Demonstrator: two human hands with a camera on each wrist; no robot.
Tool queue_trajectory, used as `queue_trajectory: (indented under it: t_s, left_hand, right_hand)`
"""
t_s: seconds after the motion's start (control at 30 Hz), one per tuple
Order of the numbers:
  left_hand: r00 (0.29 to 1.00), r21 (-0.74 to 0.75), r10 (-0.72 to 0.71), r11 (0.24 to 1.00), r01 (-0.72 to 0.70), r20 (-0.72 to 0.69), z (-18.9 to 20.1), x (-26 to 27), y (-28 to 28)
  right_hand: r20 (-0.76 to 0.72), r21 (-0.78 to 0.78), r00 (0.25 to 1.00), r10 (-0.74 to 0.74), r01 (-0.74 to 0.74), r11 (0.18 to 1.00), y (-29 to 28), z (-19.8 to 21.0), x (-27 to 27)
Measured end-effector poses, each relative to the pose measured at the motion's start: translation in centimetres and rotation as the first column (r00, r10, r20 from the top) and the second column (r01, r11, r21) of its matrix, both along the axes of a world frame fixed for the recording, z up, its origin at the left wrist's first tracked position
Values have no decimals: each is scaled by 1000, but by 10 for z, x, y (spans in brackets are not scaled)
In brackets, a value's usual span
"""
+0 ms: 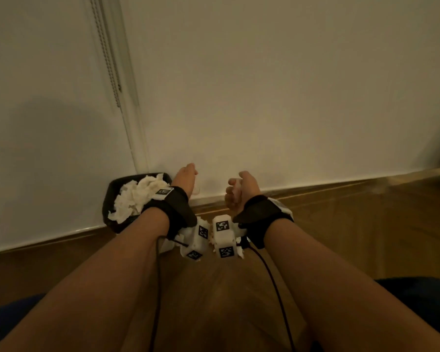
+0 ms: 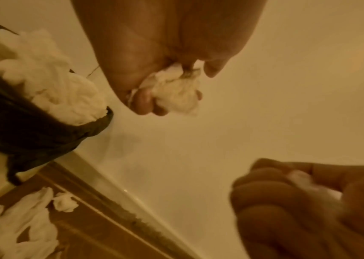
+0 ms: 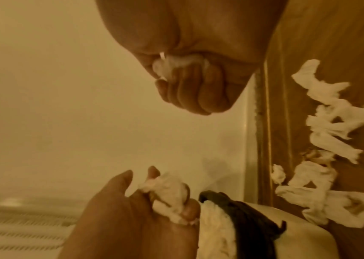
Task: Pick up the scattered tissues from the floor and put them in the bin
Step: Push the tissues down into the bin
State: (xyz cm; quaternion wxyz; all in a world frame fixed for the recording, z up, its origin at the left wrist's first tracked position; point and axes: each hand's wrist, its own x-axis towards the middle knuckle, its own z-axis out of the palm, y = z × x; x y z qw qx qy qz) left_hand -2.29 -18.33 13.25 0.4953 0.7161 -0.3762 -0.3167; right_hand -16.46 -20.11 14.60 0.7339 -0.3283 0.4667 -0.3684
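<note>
A bin (image 1: 109,196) lined with a black bag stands on the floor against the white wall, heaped with crumpled white tissues (image 1: 140,196). My left hand (image 1: 186,180) hovers just right of the bin and pinches a crumpled tissue (image 2: 176,94) in its fingertips. To its right, my right hand (image 1: 239,191) is curled round another small white tissue (image 3: 163,67). Both hands are raised in front of the wall. Several loose tissues (image 3: 329,149) lie on the wooden floor beneath the wrists, also seen below the bin (image 2: 21,224) in the left wrist view.
The white wall (image 1: 264,97) and its skirting board (image 1: 341,184) run close behind the hands. A bead cord (image 1: 109,54) hangs down the wall above the bin. Wooden floor (image 1: 366,237) stretches to the right. My knees in dark blue (image 1: 417,295) frame the bottom corners.
</note>
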Motion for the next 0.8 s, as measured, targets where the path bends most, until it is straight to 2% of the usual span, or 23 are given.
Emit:
queue_trajectory:
  t_s: [0.1,0.17,0.27,0.33,0.4,0.47,0.57,0.63,0.7,0.8]
  left_hand:
    - [996,46,-6,999,3,85,31,6,7]
    - [989,46,38,998,-45,140,46,15,15]
    - [967,-13,76,997,-75,243,58,35,28]
    - [957,-56,85,996,-72,277,63,52,35]
    - [947,-66,102,994,-86,304,64,68,40]
    - [942,-34,92,996,-86,323,61,83,47]
    - [934,-26,135,991,-133,331,53,104,55]
    - [925,-53,159,987,-150,344,49,117,60]
    - [920,-119,200,978,-169,337,42,130,64]
    - [909,-199,318,942,-270,270,32,144,70]
  right_hand:
    - [-33,-52,995,90,-92,994,6,31,10]
    - [-185,-106,971,155,-176,979,8,47,17]
    - [-529,-254,828,185,-362,897,8,62,30]
    - [-608,-322,771,190,-457,829,5,68,39]
    - [-624,-379,758,190,-505,775,-2,73,44]
    - [-571,-432,801,180,-479,764,-8,77,48]
    - [-453,-446,883,123,-344,826,-17,77,55]
    - [-415,-399,906,82,-263,878,-20,72,62]
    - [-467,-377,882,62,-262,888,-25,62,73]
    - [-566,-376,823,57,-319,870,-28,46,94]
